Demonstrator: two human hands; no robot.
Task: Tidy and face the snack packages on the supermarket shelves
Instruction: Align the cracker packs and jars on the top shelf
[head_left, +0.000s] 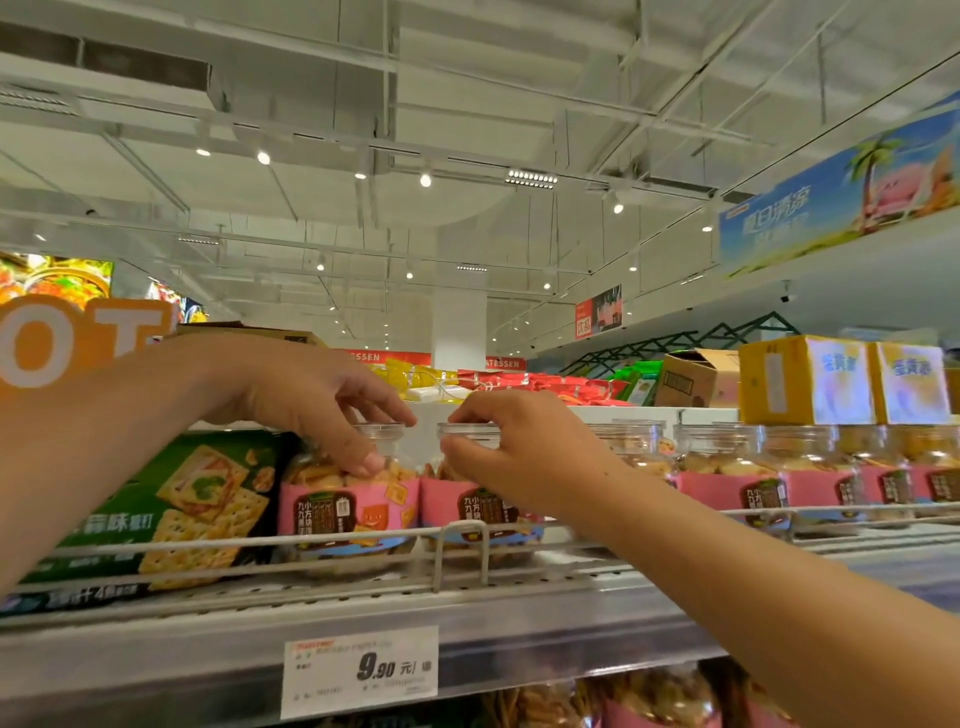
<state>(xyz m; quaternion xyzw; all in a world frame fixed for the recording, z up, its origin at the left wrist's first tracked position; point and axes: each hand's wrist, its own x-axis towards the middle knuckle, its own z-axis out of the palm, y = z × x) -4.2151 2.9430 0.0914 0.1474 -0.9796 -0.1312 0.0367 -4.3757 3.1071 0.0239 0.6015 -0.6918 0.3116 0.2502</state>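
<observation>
Pink-labelled clear plastic jars are being handled on the wire-fronted shelf (519, 618). The left jar (349, 512) is being gripped at its lid by the left hand (306, 395), fingers curled over the top and thumb pressed on the shoulder. The right jar (475, 506), just beside it, is being pinched at the lid by the right hand (524, 457). Both jars are standing upright, dark label panels with small Chinese writing facing outward. A price tag (360, 671) reading "9.90" is being shown below. A green cracker box (156, 514) is lying to the left.
</observation>
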